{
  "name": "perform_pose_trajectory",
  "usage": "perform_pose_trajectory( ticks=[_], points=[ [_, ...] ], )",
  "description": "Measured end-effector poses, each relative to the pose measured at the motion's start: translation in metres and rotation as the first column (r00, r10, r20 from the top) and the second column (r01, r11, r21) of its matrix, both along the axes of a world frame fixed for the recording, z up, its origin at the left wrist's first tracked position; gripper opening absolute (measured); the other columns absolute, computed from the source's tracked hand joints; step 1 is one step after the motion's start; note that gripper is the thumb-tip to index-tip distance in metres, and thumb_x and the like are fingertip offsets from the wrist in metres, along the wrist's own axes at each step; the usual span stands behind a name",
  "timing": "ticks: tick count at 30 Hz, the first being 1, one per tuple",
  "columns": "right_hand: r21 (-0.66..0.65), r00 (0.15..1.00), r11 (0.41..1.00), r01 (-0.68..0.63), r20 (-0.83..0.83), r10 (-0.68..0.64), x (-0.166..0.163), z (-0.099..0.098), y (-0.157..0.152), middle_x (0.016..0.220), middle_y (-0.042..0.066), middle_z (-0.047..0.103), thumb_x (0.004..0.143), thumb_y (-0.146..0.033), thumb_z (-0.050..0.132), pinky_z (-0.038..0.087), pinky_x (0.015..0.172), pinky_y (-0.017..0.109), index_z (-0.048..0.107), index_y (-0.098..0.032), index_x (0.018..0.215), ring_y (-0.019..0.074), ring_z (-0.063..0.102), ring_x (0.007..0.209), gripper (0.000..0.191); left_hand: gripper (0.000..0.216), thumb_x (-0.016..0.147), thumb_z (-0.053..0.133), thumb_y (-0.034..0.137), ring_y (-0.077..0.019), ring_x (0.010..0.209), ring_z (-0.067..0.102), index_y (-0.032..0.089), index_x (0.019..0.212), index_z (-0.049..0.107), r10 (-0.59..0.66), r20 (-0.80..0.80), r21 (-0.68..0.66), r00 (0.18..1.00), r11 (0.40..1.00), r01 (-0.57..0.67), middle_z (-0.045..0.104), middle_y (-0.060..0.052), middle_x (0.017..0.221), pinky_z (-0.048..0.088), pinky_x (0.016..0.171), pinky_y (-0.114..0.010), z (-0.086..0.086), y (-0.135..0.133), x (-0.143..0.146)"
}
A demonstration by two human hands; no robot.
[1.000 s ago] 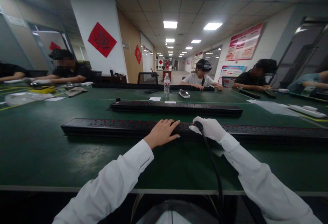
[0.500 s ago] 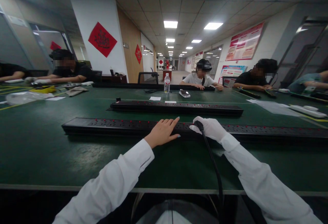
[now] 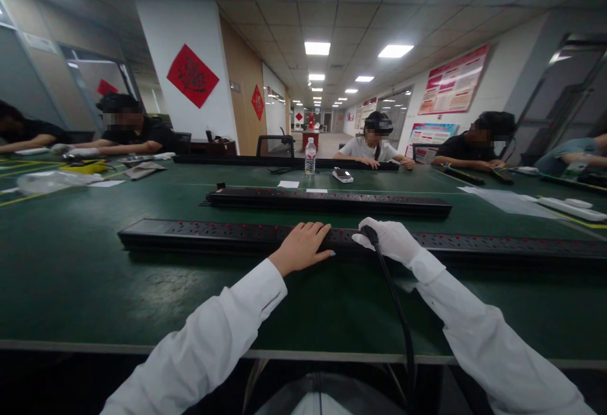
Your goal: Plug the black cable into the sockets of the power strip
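Note:
A long black power strip (image 3: 190,235) with a row of sockets and red marks lies crosswise on the green table. My left hand (image 3: 303,247), bare, rests on the strip with its fingers stretched over the top and the thumb apart at the near edge. Just right of it, my right hand (image 3: 391,240) in a white glove grips a black power plug (image 3: 369,234) at the strip's sockets. Whether the prongs sit in a socket is hidden. From the plug a thick black cable (image 3: 401,314) runs down over the table's near edge.
Behind lies a second black strip (image 3: 332,202), with a third (image 3: 237,161) farther back. A water bottle (image 3: 310,157), a phone-like device (image 3: 343,175) and papers (image 3: 507,201) stand or lie beyond. Several people sit around the table (image 3: 180,314); one faces me across it.
The whole view has shifted slightly. The left fingers lie a little closer over the strip, while the right hand stays on the plug at the same place.

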State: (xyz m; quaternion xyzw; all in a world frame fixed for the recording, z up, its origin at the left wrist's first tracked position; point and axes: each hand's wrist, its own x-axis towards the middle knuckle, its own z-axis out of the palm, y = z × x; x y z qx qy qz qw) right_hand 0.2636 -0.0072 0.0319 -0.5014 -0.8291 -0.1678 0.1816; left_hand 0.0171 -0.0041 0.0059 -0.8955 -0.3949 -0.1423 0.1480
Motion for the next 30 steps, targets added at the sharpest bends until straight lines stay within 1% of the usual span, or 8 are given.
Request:
perform_pose_trajectory(
  ticks=[4, 8, 12, 16, 21, 26, 30],
  points=[
    [0.011, 1.0, 1.0, 0.001, -0.004, -0.001, 0.0, 0.001, -0.001, 0.068, 0.001, 0.063, 0.08, -0.058, 0.037, 0.032, 0.054, 0.022, 0.057, -0.024, 0.089, 0.0133, 0.056, 0.058, 0.04, 0.067, 0.082, 0.028, 0.06, -0.0238, 0.109, 0.046, 0.015, 0.132, 0.025, 0.013, -0.001, 0.004, 1.0, 1.0, -0.013, 0.047, -0.012, 0.122, 0.035, 0.089, -0.037, 0.001, -0.002, 0.001],
    [0.028, 1.0, 1.0, 0.001, 0.02, -0.001, 0.0, 0.001, 0.0, 0.067, 0.002, 0.064, 0.08, -0.058, 0.036, 0.031, 0.055, 0.022, 0.058, -0.024, 0.088, 0.0133, 0.057, 0.059, 0.042, 0.066, 0.083, 0.028, 0.06, -0.0242, 0.109, 0.046, 0.015, 0.131, 0.027, 0.012, -0.017, -0.001, 1.0, 1.0, -0.012, 0.047, -0.012, 0.122, 0.035, 0.088, -0.037, 0.002, -0.002, 0.001],
    [0.078, 0.998, 0.997, 0.015, 0.062, -0.02, -0.002, 0.002, -0.002, 0.066, 0.003, 0.064, 0.082, -0.057, 0.033, 0.03, 0.055, 0.022, 0.059, -0.022, 0.085, 0.0138, 0.058, 0.062, 0.043, 0.065, 0.083, 0.028, 0.059, -0.0245, 0.108, 0.046, 0.014, 0.13, 0.029, 0.009, -0.013, 0.003, 1.0, 1.0, -0.009, 0.048, -0.013, 0.121, 0.035, 0.088, -0.037, 0.002, -0.002, 0.001],
    [0.143, 0.994, 0.988, 0.056, 0.084, -0.069, -0.006, 0.004, -0.005, 0.063, 0.003, 0.064, 0.083, -0.054, 0.032, 0.026, 0.053, 0.022, 0.06, -0.021, 0.081, 0.0139, 0.058, 0.06, 0.044, 0.065, 0.083, 0.028, 0.059, -0.0241, 0.108, 0.046, 0.015, 0.13, 0.029, -0.001, -0.006, -0.006, 1.0, 1.0, 0.001, 0.048, -0.012, 0.122, 0.034, 0.088, -0.037, 0.001, -0.001, 0.001],
    [0.226, 0.991, 0.969, 0.101, 0.062, -0.118, -0.01, 0.004, -0.007, 0.06, 0.003, 0.063, 0.085, -0.05, 0.031, 0.023, 0.051, 0.022, 0.061, -0.02, 0.074, 0.0127, 0.057, 0.056, 0.044, 0.065, 0.082, 0.028, 0.06, -0.0243, 0.108, 0.046, 0.015, 0.13, 0.029, -0.004, 0.014, -0.007, 1.0, 1.0, 0.004, 0.047, -0.012, 0.122, 0.034, 0.089, -0.038, 0.0, -0.001, 0.001],
    [0.271, 0.99, 0.954, 0.128, 0.024, -0.14, -0.013, 0.006, -0.006, 0.058, 0.003, 0.062, 0.085, -0.045, 0.03, 0.023, 0.05, 0.023, 0.061, -0.02, 0.07, 0.0121, 0.054, 0.052, 0.043, 0.065, 0.082, 0.029, 0.06, -0.0248, 0.109, 0.046, 0.015, 0.13, 0.029, 0.005, 0.005, -0.012, 1.0, 1.0, -0.005, 0.048, -0.012, 0.122, 0.035, 0.088, -0.038, 0.001, -0.001, 0.002],
    [0.303, 0.99, 0.944, 0.128, 0.016, -0.139, -0.016, 0.009, -0.005, 0.06, 0.003, 0.063, 0.084, -0.042, 0.03, 0.024, 0.05, 0.023, 0.06, -0.019, 0.069, 0.0122, 0.054, 0.053, 0.04, 0.065, 0.082, 0.03, 0.059, -0.025, 0.109, 0.046, 0.015, 0.13, 0.03, 0.01, 0.014, -0.005, 1.0, 1.0, -0.01, 0.048, -0.012, 0.121, 0.034, 0.088, -0.038, 0.002, -0.002, 0.002]
  ],
)
